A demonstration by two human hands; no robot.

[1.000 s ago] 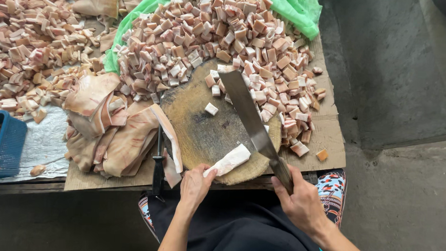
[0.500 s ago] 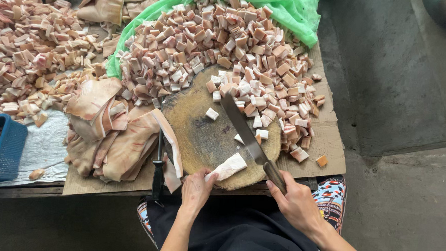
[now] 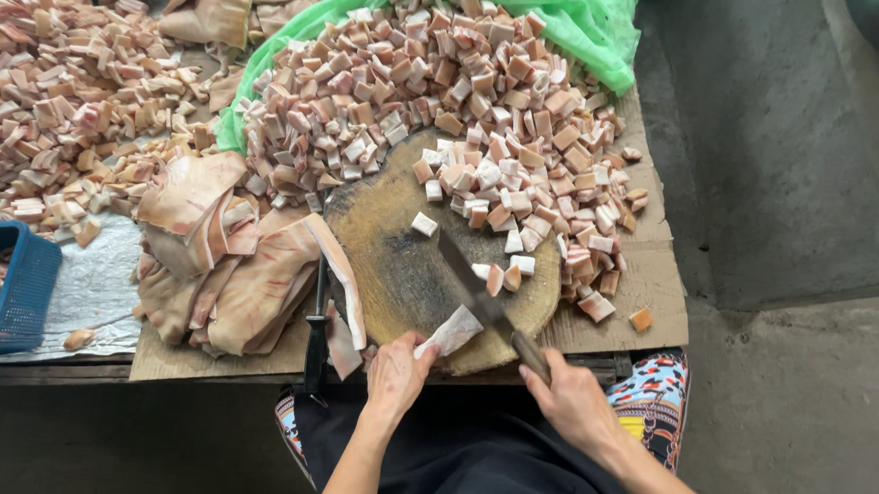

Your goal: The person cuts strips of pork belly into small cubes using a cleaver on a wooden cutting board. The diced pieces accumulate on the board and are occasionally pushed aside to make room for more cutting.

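The right hand (image 3: 573, 401) is closed around the wooden handle of a cleaver (image 3: 482, 296), whose dark blade lies slanted across the round wooden block (image 3: 400, 245), its edge down on the near right part of the block. The left hand (image 3: 395, 374) pinches the near end of a pale strip (image 3: 450, 331) of pork, fingers curled on it, pressing it to the block's near rim just left of the blade. Two or three fresh cubes (image 3: 506, 273) lie touching the blade's far side, and a single cube (image 3: 424, 224) sits alone near the block's middle.

Beyond the block, a large heap of cubes (image 3: 417, 88) spreads over a green plastic sheet (image 3: 578, 21) and spills onto the block's far right edge. Left of the block, uncut slabs (image 3: 222, 257) of skin-on pork are piled on cardboard (image 3: 655, 286). A second knife (image 3: 316, 321) with a black handle rests between slabs and block, pointing away from the person. Farther left is another heap (image 3: 61, 92) of cut pieces, and a blue basket (image 3: 23, 288) stands at the tabletop's left edge.
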